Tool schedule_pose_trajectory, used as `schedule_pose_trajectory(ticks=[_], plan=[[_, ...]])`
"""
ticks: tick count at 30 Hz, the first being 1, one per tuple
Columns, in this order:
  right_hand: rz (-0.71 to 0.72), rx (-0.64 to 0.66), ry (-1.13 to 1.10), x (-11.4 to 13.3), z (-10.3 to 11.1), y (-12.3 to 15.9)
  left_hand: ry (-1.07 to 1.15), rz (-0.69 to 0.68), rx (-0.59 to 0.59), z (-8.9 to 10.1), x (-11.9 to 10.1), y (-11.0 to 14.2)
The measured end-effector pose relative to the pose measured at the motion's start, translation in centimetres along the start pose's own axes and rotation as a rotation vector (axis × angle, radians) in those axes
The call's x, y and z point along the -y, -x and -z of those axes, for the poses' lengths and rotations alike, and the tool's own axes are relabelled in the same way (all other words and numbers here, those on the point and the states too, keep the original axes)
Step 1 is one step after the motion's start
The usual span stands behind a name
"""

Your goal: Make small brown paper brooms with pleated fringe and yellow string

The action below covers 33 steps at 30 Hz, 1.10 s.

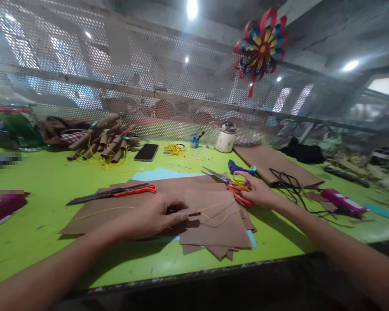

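Observation:
My left hand pinches a small brown rolled paper piece above a stack of brown paper sheets. Yellow string trails from that piece across the sheets. To the right, my right hand has its fingers at the red and yellow handles of the scissors, whose blades point away to the left. A utility knife with a black and red body lies on the paper beyond my left hand. Light blue paper shows beneath the brown sheets.
Brown paper rolls with yellow string are piled at the back left, beside a phone. A white bottle and folded brown paper stand farther back. Black cord and a purple box lie at the right.

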State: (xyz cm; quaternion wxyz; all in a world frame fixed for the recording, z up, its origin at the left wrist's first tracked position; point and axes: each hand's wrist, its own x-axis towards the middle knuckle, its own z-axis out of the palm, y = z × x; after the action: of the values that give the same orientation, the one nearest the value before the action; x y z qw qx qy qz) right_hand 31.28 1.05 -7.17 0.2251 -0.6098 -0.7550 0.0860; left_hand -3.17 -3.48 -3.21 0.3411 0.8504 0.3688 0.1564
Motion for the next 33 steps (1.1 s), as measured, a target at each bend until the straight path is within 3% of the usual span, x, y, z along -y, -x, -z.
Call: schedule_pose_trajectory(ticks=[4,9,17,24,27,30,33], plan=[[-0.060,-0.080,0.020,-0.7,-0.3,-1.5,0.025,0.034,0.010,0.0,-0.2,0.0],[-0.112,-0.062,0.069,0.7,-0.8,-3.5,0.029,0.025,0.023,-0.2,-0.1,-0.1],[-0.172,-0.152,0.144,2.4,-1.6,-7.8,-0.017,0.012,0.029,-0.3,0.3,0.0],[-0.151,-0.116,0.138,3.8,-3.9,-12.1,-0.017,0.003,0.028,-0.3,0.4,-0.2],[-0.083,-0.097,0.122,4.5,-4.0,-11.7,-0.023,-0.007,0.028,-0.3,0.2,-0.2],[0.021,-0.096,0.070,5.3,-2.9,-9.0,-0.023,-0.017,0.014,-0.3,0.0,-0.2],[0.174,0.054,-0.048,6.2,-1.3,-5.2,0.037,0.009,-0.006,-0.4,-0.1,-0.2]])
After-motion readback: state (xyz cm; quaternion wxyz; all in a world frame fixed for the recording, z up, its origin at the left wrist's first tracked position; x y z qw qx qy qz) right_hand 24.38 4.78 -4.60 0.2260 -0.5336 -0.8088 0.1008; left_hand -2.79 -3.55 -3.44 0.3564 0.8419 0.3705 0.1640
